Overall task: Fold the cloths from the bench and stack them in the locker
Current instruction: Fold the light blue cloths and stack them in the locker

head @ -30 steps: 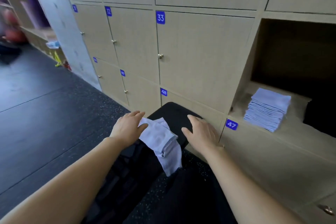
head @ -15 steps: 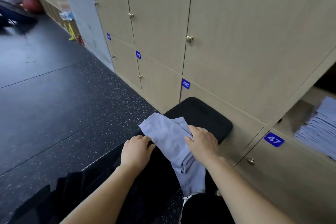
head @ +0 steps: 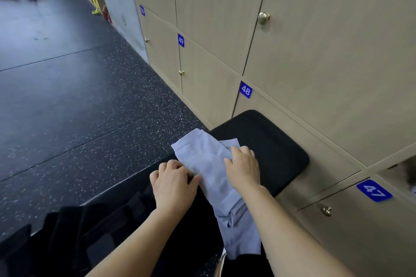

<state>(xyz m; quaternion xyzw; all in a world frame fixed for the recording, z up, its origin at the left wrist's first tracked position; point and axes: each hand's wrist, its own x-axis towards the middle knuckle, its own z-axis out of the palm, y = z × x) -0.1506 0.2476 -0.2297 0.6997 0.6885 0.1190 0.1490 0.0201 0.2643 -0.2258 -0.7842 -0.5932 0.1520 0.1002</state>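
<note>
Pale lavender-blue fabric, the cloth (head: pixel 202 159), lies lengthwise across the black padded desk (head: pixel 274 141), which stands against a wall of light wooden lockers (head: pixel 315 63). The cloth's far end sits flat on the pad with a second layer showing at its right edge, and its near end trails off the pad in loose folds towards the person. The right hand (head: pixel 244 170) rests palm-down on the cloth's right side, fingers laid over the fabric and pressing it to the pad rather than clenched around it. The left hand (head: pixel 173 183) is at the cloth's left edge, knuckles up and fingers curled, the thumb touching the fabric; whether it actually grasps the edge cannot be told. Blue number plates mark the doors: 48 (head: pixel 245 90) just above the desk, 47 (head: pixel 374 190) to the right. Dark clothing (head: pixel 78 231) lies bunched at lower left, on a black speckled floor (head: pixel 78 108).
</note>
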